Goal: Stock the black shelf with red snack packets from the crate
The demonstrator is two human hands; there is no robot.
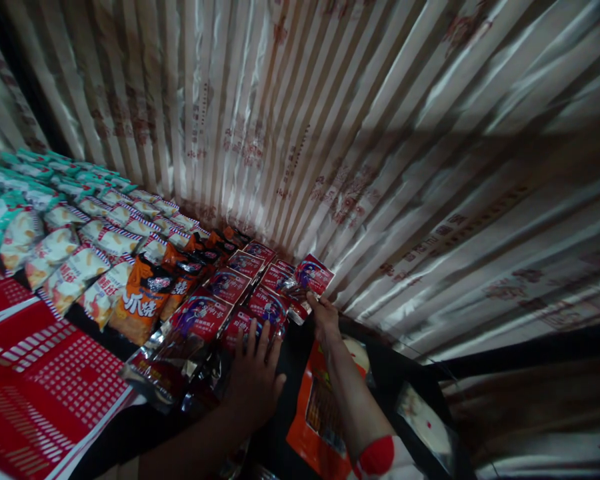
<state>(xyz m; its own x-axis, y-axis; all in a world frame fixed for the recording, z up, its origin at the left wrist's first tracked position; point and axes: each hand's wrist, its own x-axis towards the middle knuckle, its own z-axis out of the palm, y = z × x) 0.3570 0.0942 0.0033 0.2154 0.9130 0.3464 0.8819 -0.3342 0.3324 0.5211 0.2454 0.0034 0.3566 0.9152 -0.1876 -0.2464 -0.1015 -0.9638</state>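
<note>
My right hand (323, 315) pinches the lower edge of a red snack packet (315, 273) with a purple cartoon figure and a silvery part below. My left hand (253, 373) lies with fingers spread against the near end of the rows of similar red packets (203, 316). Those packets overlap in two rows running back to the curtain. Beneath my right forearm is an orange packet (305, 403) with a clear window, partly covered by the arm.
Orange-and-black bags (143, 300), white chip bags (75, 277) and teal bags (23, 177) fill the left side. A red basket (45, 380) stands at lower left. A clear-wrapped pale item (425, 420) lies on the dark surface at right. A pleated curtain (330, 147) hangs behind.
</note>
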